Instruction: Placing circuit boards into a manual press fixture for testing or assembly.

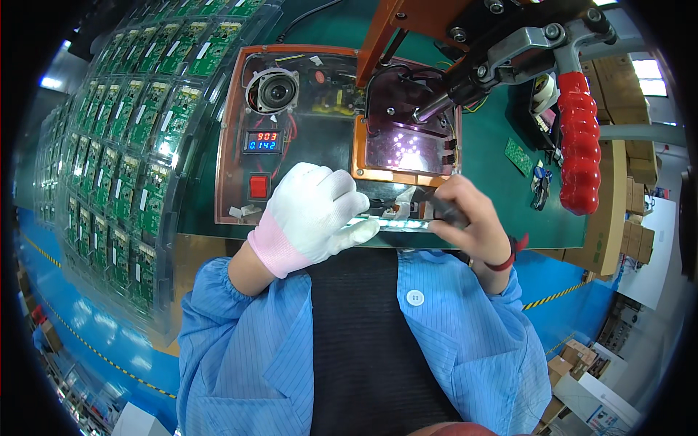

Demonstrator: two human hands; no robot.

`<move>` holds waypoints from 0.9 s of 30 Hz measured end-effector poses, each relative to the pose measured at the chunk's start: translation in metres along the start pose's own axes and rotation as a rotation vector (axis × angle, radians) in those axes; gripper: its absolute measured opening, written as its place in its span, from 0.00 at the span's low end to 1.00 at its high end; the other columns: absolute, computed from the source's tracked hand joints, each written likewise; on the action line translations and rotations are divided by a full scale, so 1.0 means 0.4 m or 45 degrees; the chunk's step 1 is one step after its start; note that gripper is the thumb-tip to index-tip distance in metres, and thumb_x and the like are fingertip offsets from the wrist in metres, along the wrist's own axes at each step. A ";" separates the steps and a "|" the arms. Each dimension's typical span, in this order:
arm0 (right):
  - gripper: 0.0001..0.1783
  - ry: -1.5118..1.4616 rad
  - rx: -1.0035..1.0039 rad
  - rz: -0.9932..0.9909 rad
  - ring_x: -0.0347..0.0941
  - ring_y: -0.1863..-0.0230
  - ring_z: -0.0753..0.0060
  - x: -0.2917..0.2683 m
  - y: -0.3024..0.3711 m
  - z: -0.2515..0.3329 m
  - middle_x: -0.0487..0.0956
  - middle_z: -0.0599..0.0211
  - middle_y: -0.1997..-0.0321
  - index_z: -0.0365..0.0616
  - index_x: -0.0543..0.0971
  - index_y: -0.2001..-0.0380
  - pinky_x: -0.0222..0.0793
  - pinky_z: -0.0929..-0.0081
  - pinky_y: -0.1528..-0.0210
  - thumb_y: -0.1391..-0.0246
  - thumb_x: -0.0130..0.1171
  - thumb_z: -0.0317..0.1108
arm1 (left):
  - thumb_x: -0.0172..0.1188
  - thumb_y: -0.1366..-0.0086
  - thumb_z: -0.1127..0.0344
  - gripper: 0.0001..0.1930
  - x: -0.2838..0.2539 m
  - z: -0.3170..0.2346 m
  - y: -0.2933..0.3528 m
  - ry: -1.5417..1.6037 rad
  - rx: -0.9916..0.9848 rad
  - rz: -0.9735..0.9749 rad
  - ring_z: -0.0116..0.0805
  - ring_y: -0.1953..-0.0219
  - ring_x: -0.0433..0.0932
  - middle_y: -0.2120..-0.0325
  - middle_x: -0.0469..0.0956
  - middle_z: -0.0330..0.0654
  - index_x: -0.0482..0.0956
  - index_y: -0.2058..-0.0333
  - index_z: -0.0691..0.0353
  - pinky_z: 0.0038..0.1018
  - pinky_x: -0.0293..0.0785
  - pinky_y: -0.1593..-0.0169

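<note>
Though blurry, right hand [476, 220] around tool [450, 212]

Bright, fairly even room light. White glare and pinkish spots on purple-tinted plate [405, 154]; pale reflections on floor [116, 327]. Right hand [476, 221] slightly blurred. Fisheye bends edges; corners black.

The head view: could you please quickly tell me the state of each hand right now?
Left hand, gloved: closed, pinching the left end of a pale strip.
Right hand, bare: closed, holding a dark object too blurred to identify.
</note>
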State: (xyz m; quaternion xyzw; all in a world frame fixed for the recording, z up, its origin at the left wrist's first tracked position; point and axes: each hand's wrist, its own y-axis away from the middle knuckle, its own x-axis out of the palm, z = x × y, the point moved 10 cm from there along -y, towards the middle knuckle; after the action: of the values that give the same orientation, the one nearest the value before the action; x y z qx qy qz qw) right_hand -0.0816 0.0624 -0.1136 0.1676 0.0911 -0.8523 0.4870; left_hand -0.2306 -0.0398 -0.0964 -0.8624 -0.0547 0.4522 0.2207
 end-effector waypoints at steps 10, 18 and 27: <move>0.16 -0.852 0.099 -1.118 0.71 0.70 0.72 -0.260 -0.007 -0.377 0.76 0.60 0.68 0.41 0.74 0.58 0.67 0.80 0.68 0.33 0.49 0.44 | 0.69 0.43 0.56 0.13 -0.003 -0.003 -0.012 0.079 -0.008 -0.043 0.35 0.74 0.68 0.73 0.73 0.36 0.79 0.66 0.57 0.32 0.65 0.62; 0.20 -0.964 0.130 -1.144 0.71 0.71 0.74 -0.258 -0.008 -0.457 0.76 0.62 0.71 0.42 0.76 0.62 0.66 0.81 0.66 0.33 0.48 0.49 | 0.70 0.44 0.57 0.13 0.003 -0.001 -0.021 0.110 0.001 -0.042 0.34 0.74 0.67 0.73 0.73 0.36 0.79 0.66 0.57 0.32 0.65 0.62; 0.20 -1.081 0.140 -1.134 0.71 0.71 0.76 -0.255 -0.011 -0.501 0.76 0.63 0.70 0.42 0.76 0.64 0.65 0.82 0.65 0.33 0.49 0.49 | 0.70 0.44 0.58 0.13 0.003 0.000 -0.021 0.100 0.006 -0.048 0.34 0.74 0.67 0.72 0.73 0.36 0.79 0.65 0.57 0.32 0.65 0.62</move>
State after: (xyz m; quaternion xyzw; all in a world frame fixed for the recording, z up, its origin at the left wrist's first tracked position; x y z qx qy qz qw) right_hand 0.0022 0.2101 -0.2614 -0.2156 -0.0936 -0.9696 0.0688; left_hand -0.2291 -0.0317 -0.0938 -0.8777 -0.0612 0.4140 0.2334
